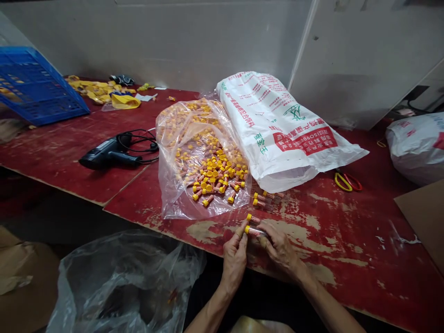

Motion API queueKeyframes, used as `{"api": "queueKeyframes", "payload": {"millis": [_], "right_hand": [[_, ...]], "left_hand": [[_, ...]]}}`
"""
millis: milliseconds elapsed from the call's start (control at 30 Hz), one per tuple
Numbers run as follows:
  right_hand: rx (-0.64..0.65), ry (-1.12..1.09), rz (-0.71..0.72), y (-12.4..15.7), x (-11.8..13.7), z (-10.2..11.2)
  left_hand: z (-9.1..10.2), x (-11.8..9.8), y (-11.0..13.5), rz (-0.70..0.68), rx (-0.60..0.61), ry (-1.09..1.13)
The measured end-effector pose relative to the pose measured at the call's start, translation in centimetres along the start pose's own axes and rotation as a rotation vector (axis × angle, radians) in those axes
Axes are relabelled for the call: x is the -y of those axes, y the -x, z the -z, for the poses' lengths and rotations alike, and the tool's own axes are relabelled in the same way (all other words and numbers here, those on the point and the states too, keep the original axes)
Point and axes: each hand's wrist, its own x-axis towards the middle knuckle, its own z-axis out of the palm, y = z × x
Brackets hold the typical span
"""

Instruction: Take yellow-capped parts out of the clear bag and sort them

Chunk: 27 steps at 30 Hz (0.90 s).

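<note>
My left hand [235,252] pinches the yellow cap end of a small clear tube [254,231] with red-and-white contents. The fingers of my right hand [279,247] close on the tube's other end, so it lies level between both hands above the table's front edge. A second yellow-capped tube [255,219] is just behind it, close to my fingertips; whether a hand touches it I cannot tell. A few similar tubes [259,202] lie on the table farther back. Behind my left hand, a clear plastic bag [173,194] spills many yellow-capped tubes [217,171].
A white printed sack [277,120] lies behind the tubes, with scissors [348,181] to its right. Left of the plastic bag is a corded heat gun [111,152]. A blue crate [38,88] stands far left. Below the table edge hangs an open clear bag [121,273].
</note>
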Motion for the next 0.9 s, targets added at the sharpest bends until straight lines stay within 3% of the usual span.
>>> {"api": "queueKeyframes", "payload": {"millis": [233,367,433,533,600,667,800,900], "right_hand": [[-0.079,0.015,-0.027,0.3,0.2,-2.0],[-0.108,0.230,0.042,-0.4,-0.5,-2.4],[-0.108,0.434,0.062,-1.1,-0.7,-2.4],[-0.135,0.685,0.049,-2.1,-0.9,-2.6],[-0.171,0.749,0.029,-2.5,-1.0,-2.7],[-0.195,0.728,0.017,-2.6,-1.3,-2.6],[-0.316,0.576,0.006,-3.6,-3.9,0.4],[-0.469,0.541,-0.103,-6.5,-6.6,4.3]], "left_hand": [[-0.1,0.5,0.1,-0.086,-0.006,-0.124],[0.9,-0.6,-1.8,-0.218,0.058,-0.366],[1.6,-1.1,-3.8,-0.371,-0.055,-0.551],[2.5,-1.6,-7.5,-0.583,-0.327,-0.890],[2.9,-1.6,-9.9,-0.640,-0.372,-1.121],[3.2,-1.3,-11.6,-0.657,-0.331,-1.263],[3.6,-0.3,-12.6,-0.688,-0.308,-1.262],[3.8,0.4,-10.6,-0.662,-0.379,-1.015]]}}
